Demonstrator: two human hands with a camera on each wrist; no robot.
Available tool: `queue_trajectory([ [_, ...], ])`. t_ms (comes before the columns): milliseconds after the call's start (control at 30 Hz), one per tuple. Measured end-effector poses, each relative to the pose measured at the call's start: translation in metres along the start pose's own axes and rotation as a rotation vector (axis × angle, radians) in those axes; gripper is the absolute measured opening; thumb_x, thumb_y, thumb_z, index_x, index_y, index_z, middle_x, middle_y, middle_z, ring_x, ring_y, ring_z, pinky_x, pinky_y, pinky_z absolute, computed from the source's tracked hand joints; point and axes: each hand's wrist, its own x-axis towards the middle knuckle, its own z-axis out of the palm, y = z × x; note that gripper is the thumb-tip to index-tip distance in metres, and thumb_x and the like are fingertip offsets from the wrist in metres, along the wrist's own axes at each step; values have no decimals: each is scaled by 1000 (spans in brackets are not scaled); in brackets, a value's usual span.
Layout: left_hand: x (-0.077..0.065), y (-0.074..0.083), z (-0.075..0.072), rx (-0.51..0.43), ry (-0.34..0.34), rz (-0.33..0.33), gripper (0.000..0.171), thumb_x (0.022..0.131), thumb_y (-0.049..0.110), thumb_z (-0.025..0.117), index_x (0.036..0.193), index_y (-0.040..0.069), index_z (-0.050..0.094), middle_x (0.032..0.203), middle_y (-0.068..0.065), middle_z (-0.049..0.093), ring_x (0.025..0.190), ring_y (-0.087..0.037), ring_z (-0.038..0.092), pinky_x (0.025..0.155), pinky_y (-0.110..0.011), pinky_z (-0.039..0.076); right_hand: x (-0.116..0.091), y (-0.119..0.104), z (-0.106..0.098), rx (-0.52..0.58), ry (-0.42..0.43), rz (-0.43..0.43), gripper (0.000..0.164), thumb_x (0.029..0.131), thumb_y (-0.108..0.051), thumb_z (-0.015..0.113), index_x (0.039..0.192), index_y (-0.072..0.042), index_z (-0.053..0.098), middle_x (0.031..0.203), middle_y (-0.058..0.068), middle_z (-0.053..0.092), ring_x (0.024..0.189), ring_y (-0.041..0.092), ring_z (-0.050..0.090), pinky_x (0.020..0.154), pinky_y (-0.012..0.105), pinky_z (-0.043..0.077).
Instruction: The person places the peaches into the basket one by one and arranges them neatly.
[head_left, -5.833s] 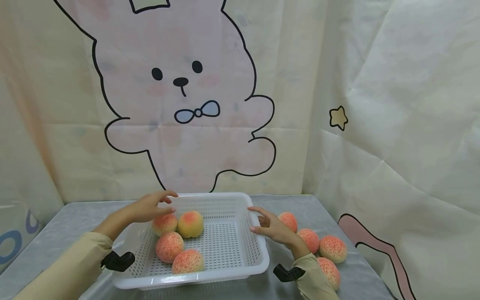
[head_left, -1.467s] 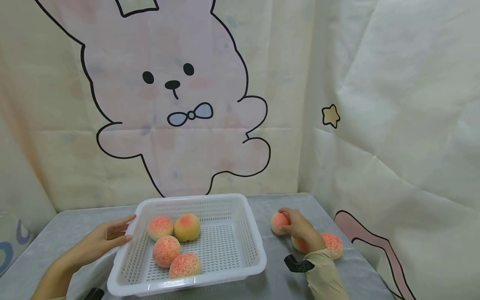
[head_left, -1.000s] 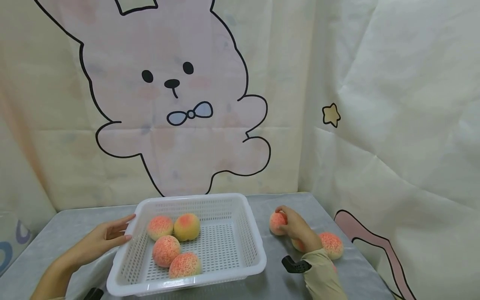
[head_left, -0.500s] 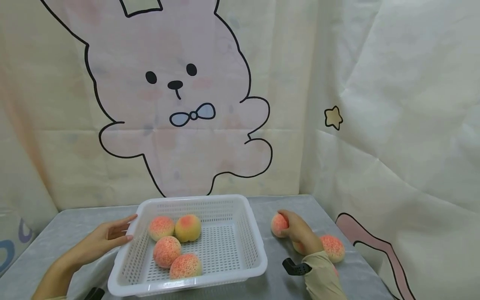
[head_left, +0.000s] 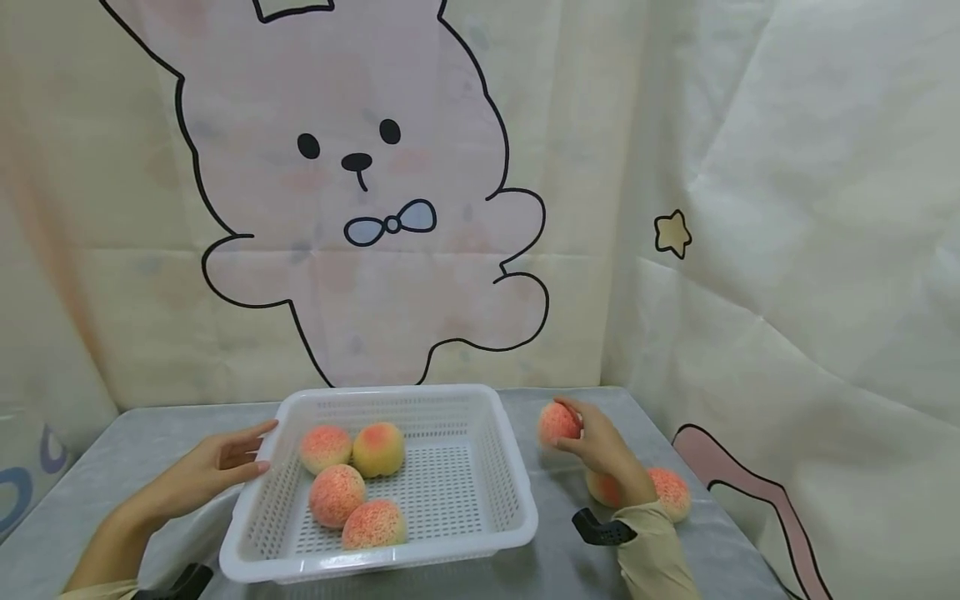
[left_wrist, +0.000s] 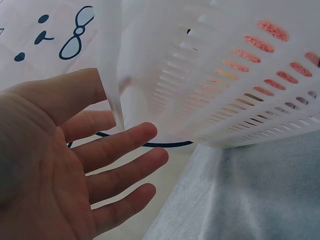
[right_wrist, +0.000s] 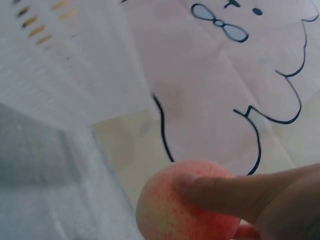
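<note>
On the grey table (head_left: 555,533), has a slotted white plastic basket (head_left: 442,483), with four peaches (head_left: 337,496) in head view, only red slivers of them in left wrist view. Touches it with loosely spread left hand (head_left: 197,477); right of it, grips a round, speckled peach (head_left: 559,423) in right hand (head_left: 602,446).

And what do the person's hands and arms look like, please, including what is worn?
The left hand and the right hand wear no gloves. The right sleeve is plain beige; of the left sleeve, also beige, only an edge shows. Beside each sleeve is a black, bent device.
</note>
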Motion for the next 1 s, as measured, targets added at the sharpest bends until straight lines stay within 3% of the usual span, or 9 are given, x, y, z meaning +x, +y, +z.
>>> queue_trajectory([
  [100, 0, 1, 0, -7, -1, -2, 70, 103, 22, 57, 157, -6, 23, 145, -35, 51, 121, -48, 62, 84, -43, 61, 3, -7, -5, 104, -16, -14, 70, 84, -12, 81, 146, -4, 50, 137, 24, 59, 100, 29, 62, 74, 31, 52],
  [267, -1, 3, 0, -19, 6, -18, 71, 103, 22, 58, 157, -7, 23, 145, -36, 50, 122, -50, 61, 85, -46, 61, 11, -22, -12, 293, -60, -57, 72, 87, -12, 79, 150, -7, 46, 136, 22, 57, 98, 24, 62, 74, 24, 54],
  [467, 1, 3, 1, -32, 9, -41, 73, 102, 23, 60, 158, -5, 23, 146, -36, 49, 124, -51, 59, 85, -48, 61, 23, -38, -18, 431, -117, -95, 71, 88, -11, 79, 150, -6, 45, 145, 22, 53, 120, 37, 63, 87, 25, 56],
  [600, 1, 2, 2, -33, 14, -51, 74, 102, 23, 61, 158, -6, 22, 146, -36, 48, 124, -50, 60, 86, -50, 60, 28, -53, -18, 479, -170, -116, 71, 89, -12, 78, 151, -7, 45, 147, 21, 52, 125, 39, 61, 92, 29, 56],
  [767, 1, 2, 2, -40, 9, -47, 73, 102, 23, 60, 158, -5, 22, 146, -36, 49, 124, -48, 61, 86, -48, 60, 35, -72, -14, 496, -231, -105, 71, 88, -17, 79, 151, -15, 46, 150, 17, 51, 126, 36, 61, 95, 38, 56],
  [1000, 1, 2, 3, -37, 18, -53, 74, 101, 24, 61, 158, -3, 23, 149, -36, 46, 128, -52, 57, 87, -49, 60, 47, -93, -2, 552, -356, -97, 68, 91, -16, 75, 152, -14, 44, 150, 12, 51, 123, 32, 61, 99, 43, 52],
])
